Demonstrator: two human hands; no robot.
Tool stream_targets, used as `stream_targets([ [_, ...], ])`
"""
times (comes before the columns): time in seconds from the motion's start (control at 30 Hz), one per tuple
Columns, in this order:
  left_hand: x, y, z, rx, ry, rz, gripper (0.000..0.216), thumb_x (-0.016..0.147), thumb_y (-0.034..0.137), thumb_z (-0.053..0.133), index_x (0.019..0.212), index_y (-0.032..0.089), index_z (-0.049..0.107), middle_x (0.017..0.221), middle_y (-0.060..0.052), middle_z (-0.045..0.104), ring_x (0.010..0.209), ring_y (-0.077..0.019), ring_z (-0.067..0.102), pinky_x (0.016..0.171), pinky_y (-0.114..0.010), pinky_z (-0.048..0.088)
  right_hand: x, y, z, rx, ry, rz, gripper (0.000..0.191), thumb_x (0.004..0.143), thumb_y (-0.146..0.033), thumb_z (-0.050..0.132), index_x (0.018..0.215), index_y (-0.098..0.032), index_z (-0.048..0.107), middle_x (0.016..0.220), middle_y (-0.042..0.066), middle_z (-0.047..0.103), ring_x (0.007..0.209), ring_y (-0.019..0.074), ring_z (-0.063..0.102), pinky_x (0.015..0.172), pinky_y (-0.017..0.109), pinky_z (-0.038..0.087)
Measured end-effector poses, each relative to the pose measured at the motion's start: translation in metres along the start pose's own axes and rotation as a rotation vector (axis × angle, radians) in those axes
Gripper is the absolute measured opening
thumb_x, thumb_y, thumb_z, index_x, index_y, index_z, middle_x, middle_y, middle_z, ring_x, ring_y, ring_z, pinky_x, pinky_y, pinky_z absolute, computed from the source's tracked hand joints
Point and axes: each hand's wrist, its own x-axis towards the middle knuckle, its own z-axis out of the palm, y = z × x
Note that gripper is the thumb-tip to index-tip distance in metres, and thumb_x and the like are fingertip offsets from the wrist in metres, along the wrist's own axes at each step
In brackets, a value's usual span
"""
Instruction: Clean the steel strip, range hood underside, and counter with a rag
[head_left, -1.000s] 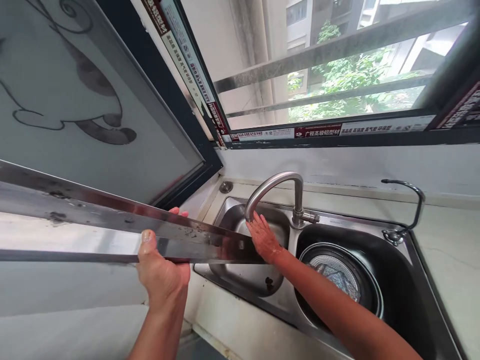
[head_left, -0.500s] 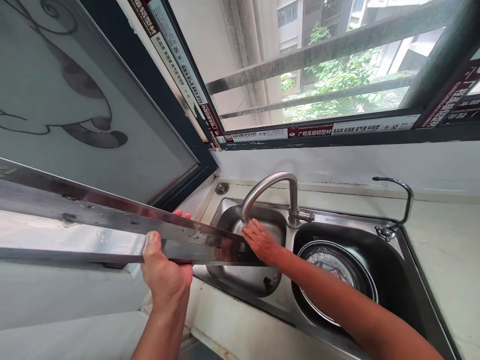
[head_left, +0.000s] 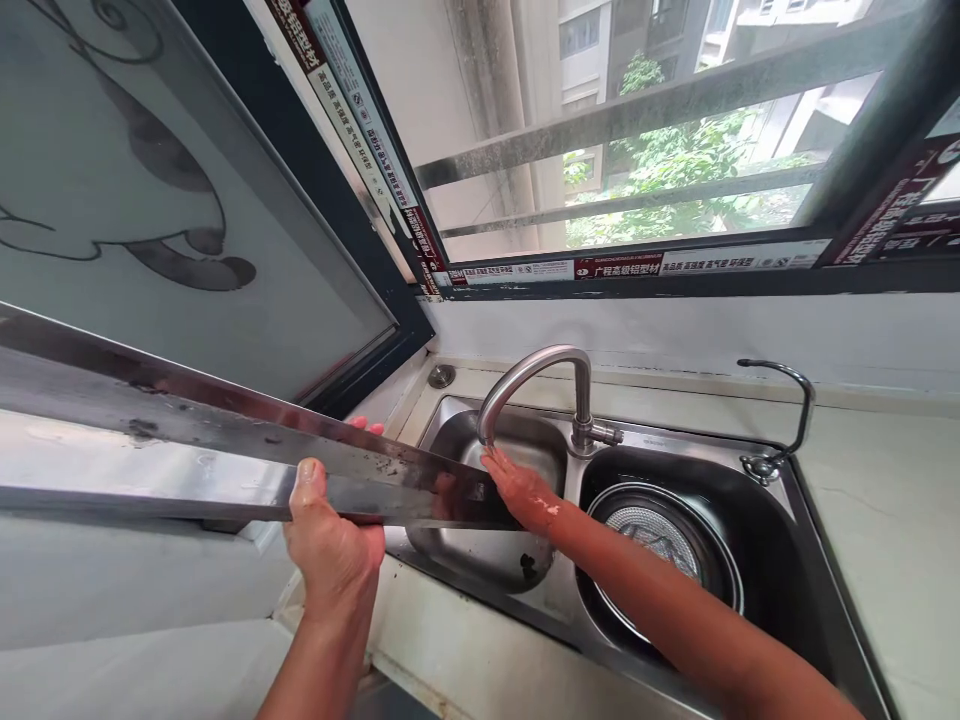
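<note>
A long, shiny metal channel [head_left: 187, 412] with raised edges and dark smudges slants from the left side down over the left sink basin [head_left: 480, 562]. My left hand [head_left: 330, 545] grips it from below, thumb on the near edge, with fingertips showing past the far edge. At the channel's right end is my right hand [head_left: 523, 492], fingers stretched out right under the spout of the curved faucet [head_left: 534, 364]. It looks wet at the wrist. Whether its palm presses on the channel is hidden.
A round metal pan [head_left: 731, 570] with a textured, light inside sits in the right basin [head_left: 772, 520]. A hooked metal tube [head_left: 807, 400] rises from the sink's back right corner. The open window sash [head_left: 300, 230] hangs over the left side, near the channel.
A whitish wet patch now shows on my right wrist. Both hands and the channel keep nearly the same place, and the view has shifted slightly.
</note>
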Motion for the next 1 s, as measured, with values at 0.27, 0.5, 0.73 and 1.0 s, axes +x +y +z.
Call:
stream_targets([
  [0.27, 0.001, -0.001, -0.004, -0.026, 0.015, 0.043, 0.036, 0.081, 0.046, 0.058, 0.100, 0.021, 0.073, 0.105, -0.007, 0.076, 0.105, -0.0276, 0.071, 0.086, -0.041, 0.061, -0.077, 0.044, -0.037, 0.095, 0.812, 0.738, 0.039, 0.101, -0.039, 0.039, 0.125, -0.015, 0.059, 0.126, 0.019, 0.056, 0.126, 0.0313, 0.050, 0.111, 0.056, 0.041],
  [0.5, -0.014, 0.007, -0.004, 0.018, 0.000, 0.046, 0.038, 0.080, 0.046, 0.057, 0.103, 0.019, 0.070, 0.106, -0.008, 0.075, 0.108, -0.0285, 0.070, 0.092, -0.046, 0.060, -0.041, 0.085, -0.052, 0.225, 0.655, 1.005, 0.077, 0.096, -0.049, 0.033, 0.158, -0.004, 0.020, 0.161, 0.029, 0.026, 0.154, 0.0367, 0.021, 0.120, 0.059, 0.027],
  [0.73, -0.027, 0.029, 0.001, 0.029, -0.002, 0.105, 0.031, 0.080, 0.042, 0.059, 0.099, 0.019, 0.069, 0.107, -0.007, 0.074, 0.104, -0.0277, 0.071, 0.080, -0.039, 0.061, -0.057, 0.082, -0.066, 0.219, 0.532, 0.973, 0.085, 0.093, -0.058, 0.043, 0.162, -0.014, 0.019, 0.166, 0.023, 0.024, 0.155, 0.0411, 0.019, 0.117, 0.073, 0.019],
  [1.0, -0.029, 0.053, 0.003, 0.017, -0.002, 0.258, 0.027, 0.079, 0.037, 0.064, 0.097, 0.018, 0.068, 0.091, -0.007, 0.075, 0.085, -0.0261, 0.073, 0.070, -0.039, 0.059, -0.167, 0.068, -0.099, 0.254, 0.244, 0.866, 0.048, 0.087, -0.040, 0.054, 0.127, -0.017, 0.069, 0.146, 0.018, 0.055, 0.135, 0.0342, 0.052, 0.113, 0.055, 0.041],
])
